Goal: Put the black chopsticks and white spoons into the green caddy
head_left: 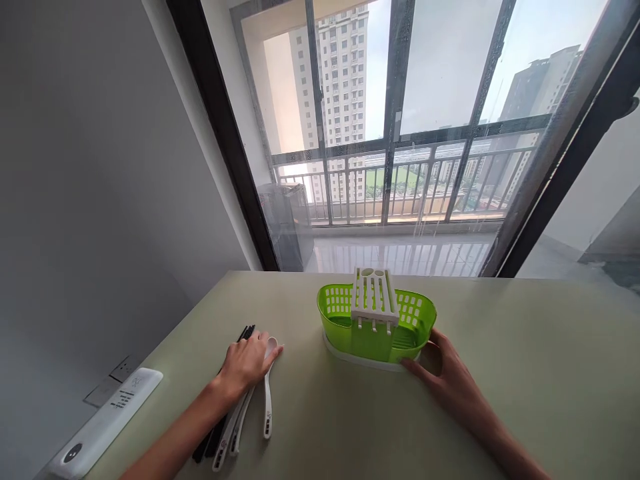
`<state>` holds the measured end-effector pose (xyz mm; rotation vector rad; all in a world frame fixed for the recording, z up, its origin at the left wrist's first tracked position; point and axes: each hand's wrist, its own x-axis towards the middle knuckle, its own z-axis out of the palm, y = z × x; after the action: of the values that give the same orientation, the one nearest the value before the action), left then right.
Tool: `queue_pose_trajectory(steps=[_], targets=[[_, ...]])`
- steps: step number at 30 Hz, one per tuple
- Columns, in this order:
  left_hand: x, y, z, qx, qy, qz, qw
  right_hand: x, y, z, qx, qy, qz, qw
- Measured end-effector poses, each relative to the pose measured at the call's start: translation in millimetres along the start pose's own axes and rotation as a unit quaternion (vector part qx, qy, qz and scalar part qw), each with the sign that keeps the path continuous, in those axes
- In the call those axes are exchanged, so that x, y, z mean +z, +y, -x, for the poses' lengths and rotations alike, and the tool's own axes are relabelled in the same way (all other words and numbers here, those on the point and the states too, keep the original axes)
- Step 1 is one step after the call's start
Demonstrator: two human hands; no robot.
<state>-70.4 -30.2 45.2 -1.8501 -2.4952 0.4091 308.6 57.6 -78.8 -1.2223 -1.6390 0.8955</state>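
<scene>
A green slotted cutlery basket (415, 320) with a white divider rack (374, 298) stands on a white base in the middle of the pale table (525, 373). My right hand (443, 370) curls around the basket's near right corner, thumb and fingers touching it. My left hand (246, 363) lies palm down, fingers together, over several white spoons (268, 407) and black chopsticks (246, 331) on the table's left side. The utensils stick out from under the hand and forearm.
A white power strip (107, 420) lies along the table's left edge beside a wall socket (113, 381). A grey wall is on the left. Behind the table is a large window with a balcony railing and tall buildings outside.
</scene>
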Motion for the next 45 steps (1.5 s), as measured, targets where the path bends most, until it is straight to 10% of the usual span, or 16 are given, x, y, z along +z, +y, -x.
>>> queue_pose_trajectory(steps=[7,10,16,22,26,34,45], targets=[[-27.3,-1,1,-0.019,0.005,-0.019,1.0,1,4,0,-0.001,-0.006,0.015,1.0],[-49.5,12,2,0.005,0.103,-0.006,0.995,2,4,0,0.0,-0.006,0.011,1.0],[-96.1,80,24,0.19,0.377,0.184,0.888,3,5,0,-0.007,-0.002,0.007,1.0],[-96.7,167,41,0.285,0.376,0.195,0.86,3,2,0,-0.01,0.002,0.005,1.0],[-80.1,191,19,0.269,0.374,0.129,0.878,4,4,-1,-0.023,0.007,0.0,1.0],[-77.0,141,-37,0.226,0.408,0.08,0.881,6,5,-1,-0.021,0.019,0.026,0.999],[-66.9,17,-83,0.124,0.431,0.067,0.891,5,7,1,-0.014,-0.001,0.036,0.999]])
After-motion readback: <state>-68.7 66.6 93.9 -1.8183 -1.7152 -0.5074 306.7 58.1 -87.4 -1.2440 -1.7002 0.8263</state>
